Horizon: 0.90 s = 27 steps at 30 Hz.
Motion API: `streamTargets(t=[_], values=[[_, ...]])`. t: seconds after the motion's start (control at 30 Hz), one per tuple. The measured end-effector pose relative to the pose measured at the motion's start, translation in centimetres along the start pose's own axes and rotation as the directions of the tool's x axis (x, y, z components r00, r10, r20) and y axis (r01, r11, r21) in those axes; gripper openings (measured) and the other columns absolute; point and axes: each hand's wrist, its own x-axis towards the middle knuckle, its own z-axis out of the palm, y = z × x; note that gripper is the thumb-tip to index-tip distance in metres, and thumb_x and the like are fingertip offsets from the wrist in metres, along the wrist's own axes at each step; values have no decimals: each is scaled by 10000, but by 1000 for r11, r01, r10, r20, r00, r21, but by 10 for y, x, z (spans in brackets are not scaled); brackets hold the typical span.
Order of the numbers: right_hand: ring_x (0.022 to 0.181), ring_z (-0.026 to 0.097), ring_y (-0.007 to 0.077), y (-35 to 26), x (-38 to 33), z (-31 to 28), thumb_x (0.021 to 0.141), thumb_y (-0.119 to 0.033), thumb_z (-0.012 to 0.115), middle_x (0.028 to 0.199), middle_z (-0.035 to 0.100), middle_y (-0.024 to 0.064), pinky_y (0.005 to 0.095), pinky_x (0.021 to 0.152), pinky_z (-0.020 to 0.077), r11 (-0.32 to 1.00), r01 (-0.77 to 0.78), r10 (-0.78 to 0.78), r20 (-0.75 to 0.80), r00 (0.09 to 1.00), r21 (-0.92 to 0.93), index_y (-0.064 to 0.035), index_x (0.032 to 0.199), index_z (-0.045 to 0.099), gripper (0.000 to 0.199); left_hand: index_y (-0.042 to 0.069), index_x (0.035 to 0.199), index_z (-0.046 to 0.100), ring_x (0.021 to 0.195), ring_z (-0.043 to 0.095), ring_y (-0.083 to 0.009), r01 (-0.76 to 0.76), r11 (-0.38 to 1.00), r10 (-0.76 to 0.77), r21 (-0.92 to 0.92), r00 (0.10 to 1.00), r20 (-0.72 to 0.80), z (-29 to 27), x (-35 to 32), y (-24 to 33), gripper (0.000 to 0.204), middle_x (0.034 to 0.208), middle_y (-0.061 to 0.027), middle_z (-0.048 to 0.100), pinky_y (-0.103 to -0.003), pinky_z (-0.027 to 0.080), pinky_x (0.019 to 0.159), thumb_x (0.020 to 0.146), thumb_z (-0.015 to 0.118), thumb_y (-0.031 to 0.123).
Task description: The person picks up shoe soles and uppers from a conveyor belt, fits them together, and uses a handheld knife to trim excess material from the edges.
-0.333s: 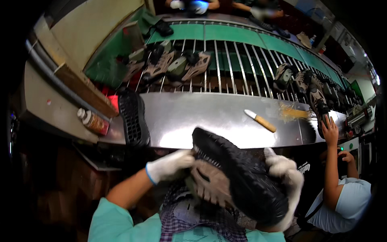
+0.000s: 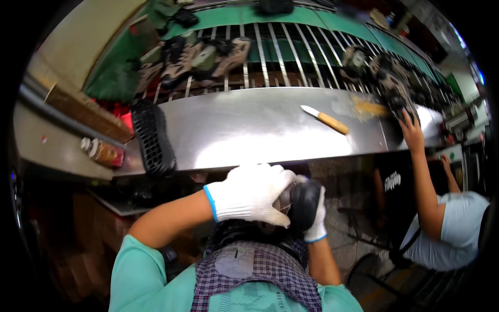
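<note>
Close in front of my body I hold a shoe with a thick black sole [image 2: 305,205], turned so that it shows end-on. My left hand [image 2: 252,195], in a white knit glove with a blue cuff, lies over its upper with thumb and fingers closed round it. On the far side of the sole, my right hand [image 2: 318,221], gloved the same way, grips it; the sole hides some of its fingers. Most of the upper is covered by my left glove. A loose black sole [image 2: 153,138] stands at the left end of the metal worktop [image 2: 228,127].
A knife [image 2: 327,120] with a wooden handle lies on the worktop. Beyond, a rack of metal bars [image 2: 283,54] carries tan and black shoes [image 2: 228,60]. Bottles [image 2: 104,152] stand at left. A co-worker's hand [image 2: 412,132] touches a shoe at right.
The shoe has turned from showing its side and sole to end-on. My left hand has moved right over its upper; my right hand has moved left. The view has shifted, with the worktop higher.
</note>
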Motion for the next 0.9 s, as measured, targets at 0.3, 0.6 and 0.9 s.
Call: streamTargets(t=[0.3,0.6,0.9], values=[[1242,682,352,-153,-6,131,937,-462,757,1325,705,176,460,1059,562,-215,646,96,642,761,-733,-97,1302,737,517,25,1227,686,991,771,-328,227,972,-234,70,962,141,0,14,5,757,1093,-188,774,-438,618,901,739,894,565],[1434,552,403,-55,-74,-8,940,-436,740,1510,610,279,546,1223,398,738,177,-42,218,975,-651,-25,832,781,427,16,1294,733,1050,782,-294,-24,914,-130,-405,928,-350,54,-47,-98,625,1175,-155,792,-397,612,951,903,808,498],[1041,695,294,-123,-57,73,1023,-744,555,1137,679,189,369,957,565,582,396,-33,465,884,-710,91,1155,656,851,26,1082,770,1005,713,-241,-341,811,164,-474,912,-376,49,85,-38,233,1094,-115,767,-373,574,982,1048,634,212]])
